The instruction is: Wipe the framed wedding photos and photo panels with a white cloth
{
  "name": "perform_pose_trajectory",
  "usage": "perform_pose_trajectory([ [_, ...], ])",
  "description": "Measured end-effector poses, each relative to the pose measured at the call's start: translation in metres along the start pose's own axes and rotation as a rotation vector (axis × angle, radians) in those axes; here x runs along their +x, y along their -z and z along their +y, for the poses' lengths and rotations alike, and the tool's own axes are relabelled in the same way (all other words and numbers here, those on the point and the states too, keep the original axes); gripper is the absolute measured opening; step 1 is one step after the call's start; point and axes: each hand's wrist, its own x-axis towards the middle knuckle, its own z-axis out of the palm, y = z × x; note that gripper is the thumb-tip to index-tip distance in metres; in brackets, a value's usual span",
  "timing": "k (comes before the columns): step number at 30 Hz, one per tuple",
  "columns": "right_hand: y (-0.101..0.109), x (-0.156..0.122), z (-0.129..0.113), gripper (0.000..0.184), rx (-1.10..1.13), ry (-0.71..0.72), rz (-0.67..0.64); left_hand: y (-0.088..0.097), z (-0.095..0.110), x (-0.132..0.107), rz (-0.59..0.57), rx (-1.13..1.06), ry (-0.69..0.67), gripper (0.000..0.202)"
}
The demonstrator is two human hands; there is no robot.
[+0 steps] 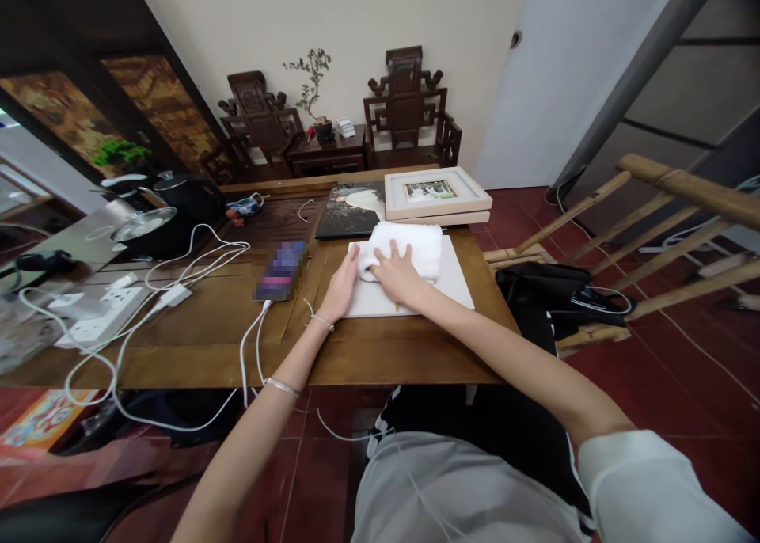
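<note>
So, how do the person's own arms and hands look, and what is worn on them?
Both hands are bare, without gloves. The left hand has a thin bracelet at the wrist, and a second silvery bangle sits further up that forearm. The right hand shows no jewellery; that arm is bare up to a short white sleeve near the shoulder. No watch or markings are visible.

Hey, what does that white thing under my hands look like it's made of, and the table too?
The white cloth under the right hand looks like soft terry towel: thick, folded, matte, fuzzy edges. The table looks like brown wood with a light sheen, going by its planks and grain, though veneer is possible.
</note>
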Motion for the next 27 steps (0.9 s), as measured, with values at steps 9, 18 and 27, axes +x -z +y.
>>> perform_pose_trajectory([
  [9,0.014,-0.066,-0.026,0.042,-0.015,0.462,-0.019,0.002,0.009,-0.002,0.159,-0.038,-0.035,0.073],
  [18,0.028,-0.058,0.013,0.047,-0.008,0.203,-0.027,-0.002,0.007,-0.002,-0.040,0.214,-0.052,0.048],
  [27,0.036,0.050,0.023,0.035,0.200,0.208,-0.052,0.002,0.007,-0.001,-0.034,0.268,-0.086,0.035],
])
